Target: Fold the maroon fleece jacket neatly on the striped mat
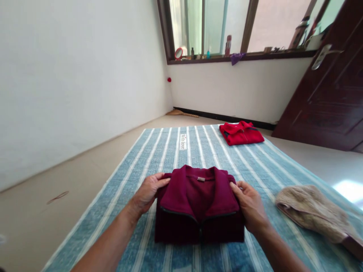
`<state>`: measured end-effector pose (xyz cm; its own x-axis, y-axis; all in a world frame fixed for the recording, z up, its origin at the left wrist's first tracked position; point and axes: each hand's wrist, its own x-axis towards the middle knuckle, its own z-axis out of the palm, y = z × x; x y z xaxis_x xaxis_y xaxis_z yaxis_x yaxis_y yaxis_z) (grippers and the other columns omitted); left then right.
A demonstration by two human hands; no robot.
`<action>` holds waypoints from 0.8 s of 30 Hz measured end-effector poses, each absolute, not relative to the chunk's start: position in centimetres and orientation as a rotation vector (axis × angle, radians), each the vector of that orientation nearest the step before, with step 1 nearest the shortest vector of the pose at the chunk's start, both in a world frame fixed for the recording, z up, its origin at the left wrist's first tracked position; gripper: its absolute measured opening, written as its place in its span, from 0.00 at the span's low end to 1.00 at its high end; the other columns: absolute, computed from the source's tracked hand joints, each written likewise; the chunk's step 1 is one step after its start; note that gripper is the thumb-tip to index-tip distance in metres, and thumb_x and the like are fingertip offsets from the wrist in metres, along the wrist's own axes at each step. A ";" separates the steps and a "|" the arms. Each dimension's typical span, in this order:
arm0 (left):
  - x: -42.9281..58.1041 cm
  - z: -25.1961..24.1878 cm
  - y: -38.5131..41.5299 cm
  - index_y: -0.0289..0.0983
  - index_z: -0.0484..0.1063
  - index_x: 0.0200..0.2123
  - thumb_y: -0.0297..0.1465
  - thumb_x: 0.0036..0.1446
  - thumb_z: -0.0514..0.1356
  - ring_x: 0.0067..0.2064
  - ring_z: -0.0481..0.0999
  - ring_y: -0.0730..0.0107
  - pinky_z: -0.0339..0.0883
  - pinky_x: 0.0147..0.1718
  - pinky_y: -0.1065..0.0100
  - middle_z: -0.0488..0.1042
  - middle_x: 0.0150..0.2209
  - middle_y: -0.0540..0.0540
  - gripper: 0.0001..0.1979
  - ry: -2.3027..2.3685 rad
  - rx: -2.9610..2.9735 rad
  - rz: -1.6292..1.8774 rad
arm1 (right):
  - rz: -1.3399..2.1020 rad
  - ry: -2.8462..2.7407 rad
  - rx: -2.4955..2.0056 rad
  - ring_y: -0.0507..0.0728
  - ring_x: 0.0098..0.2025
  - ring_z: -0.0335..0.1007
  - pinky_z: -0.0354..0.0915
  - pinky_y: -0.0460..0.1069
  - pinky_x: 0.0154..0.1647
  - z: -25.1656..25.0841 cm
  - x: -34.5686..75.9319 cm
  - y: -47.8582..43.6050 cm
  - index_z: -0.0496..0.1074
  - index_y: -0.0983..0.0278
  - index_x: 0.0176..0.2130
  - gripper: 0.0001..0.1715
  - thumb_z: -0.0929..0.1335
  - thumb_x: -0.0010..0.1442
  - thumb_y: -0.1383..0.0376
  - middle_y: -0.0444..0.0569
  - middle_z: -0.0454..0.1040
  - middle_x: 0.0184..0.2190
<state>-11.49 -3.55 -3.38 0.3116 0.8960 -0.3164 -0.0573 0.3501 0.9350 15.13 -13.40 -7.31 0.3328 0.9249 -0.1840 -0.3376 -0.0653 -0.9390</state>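
Note:
A maroon zip-up jacket, folded into a neat rectangle, is in front of me with its collar spread at the far side. Its dark zipper runs along the collar edges and down the middle. My left hand pinches the jacket's left shoulder edge between thumb and fingers. On the opposite shoulder, my right hand grips the edge the same way, thumb on top. Parts of the fingers of both hands are hidden under the cloth.
A blue-and-white striped cloth lies beneath. At its far right corner is a folded red jacket; a crumpled beige garment lies at the right. Beyond are a broom, a windowsill with bottles, and a dark red door.

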 end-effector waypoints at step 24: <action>-9.0 -4.3 -3.9 0.37 0.72 0.39 0.33 0.41 0.69 0.27 0.78 0.67 0.70 0.25 0.73 0.79 0.27 0.49 0.19 1.199 0.993 0.998 | 1.318 -0.594 -1.128 0.49 0.20 0.59 0.55 0.44 0.21 -8.2 16.3 -13.8 0.68 0.62 0.29 0.18 0.72 0.48 0.52 0.39 0.67 0.19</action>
<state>-9.00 -3.92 -4.32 0.0928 0.9628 -0.2539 -0.0756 0.2611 0.9624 16.34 -13.84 -8.21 0.2170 0.9452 -0.2439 -0.4429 -0.1273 -0.8875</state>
